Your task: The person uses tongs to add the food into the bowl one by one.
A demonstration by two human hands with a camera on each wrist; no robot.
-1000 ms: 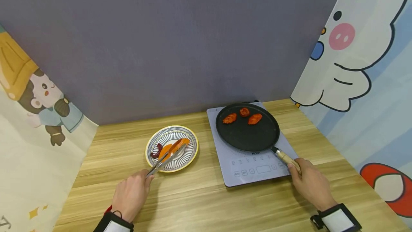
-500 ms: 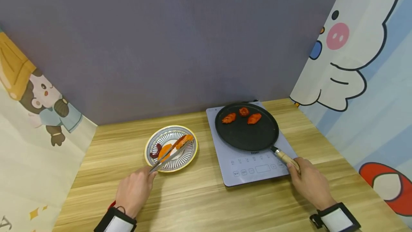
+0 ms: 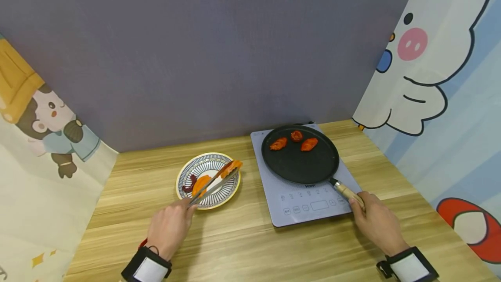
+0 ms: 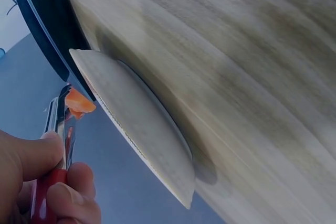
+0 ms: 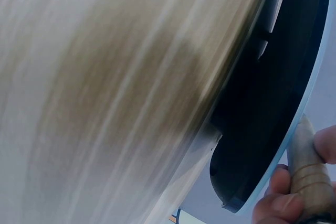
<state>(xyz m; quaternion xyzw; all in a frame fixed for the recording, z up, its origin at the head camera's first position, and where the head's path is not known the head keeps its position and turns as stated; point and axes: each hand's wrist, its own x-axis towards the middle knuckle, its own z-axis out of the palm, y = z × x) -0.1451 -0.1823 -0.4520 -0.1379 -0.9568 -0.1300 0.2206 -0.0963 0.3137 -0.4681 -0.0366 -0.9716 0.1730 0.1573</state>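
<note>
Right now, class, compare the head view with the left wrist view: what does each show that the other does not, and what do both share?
Only the head view shows the right hand gripping the pan handle, three red pieces in the pan, the cooker's buttons, and the dark red and orange pieces on the plate. Only the left wrist view shows the plate's pale underside and the tongs' red grip. Both show the left hand holding tongs that pinch an orange piece above the plate.
</note>
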